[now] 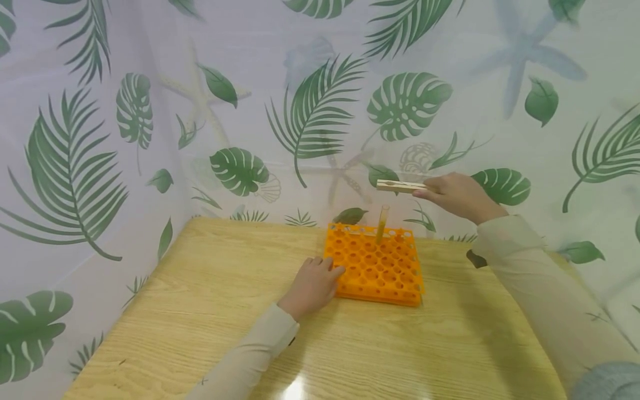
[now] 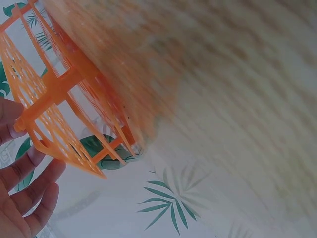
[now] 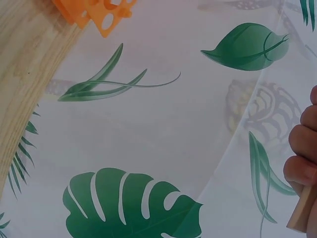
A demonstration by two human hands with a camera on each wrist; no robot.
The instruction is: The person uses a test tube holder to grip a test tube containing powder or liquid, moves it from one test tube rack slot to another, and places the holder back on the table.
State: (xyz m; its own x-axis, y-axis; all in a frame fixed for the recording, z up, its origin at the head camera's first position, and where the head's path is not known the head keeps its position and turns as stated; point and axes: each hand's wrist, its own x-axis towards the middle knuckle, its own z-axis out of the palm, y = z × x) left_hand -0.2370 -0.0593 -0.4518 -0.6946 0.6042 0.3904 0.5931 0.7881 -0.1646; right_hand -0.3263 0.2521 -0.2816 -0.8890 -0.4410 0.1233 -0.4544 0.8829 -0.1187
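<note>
An orange test tube rack (image 1: 380, 300) with rows of round holes stands toward the back of the table. One clear test tube (image 1: 382, 223) with yellowish contents rises, slightly tilted, from a hole in its back part. At the rack's left edge, my left hand (image 1: 311, 286) grips the frame; the left wrist view has its fingers (image 2: 37, 193) along the orange side. Raised above and to the right of the rack, my right hand (image 1: 461, 197) holds a wooden test tube clamp (image 1: 398, 186), which points left, above the tube. Only the clamp's end (image 3: 300, 214) shows in the right wrist view.
The wood-grain table (image 1: 235, 266) ends just behind the rack. Behind and to the left hangs a white cloth (image 1: 220, 50) printed with green leaves, shells and starfish. A grey rounded thing (image 1: 607, 382) shows at the lower right corner.
</note>
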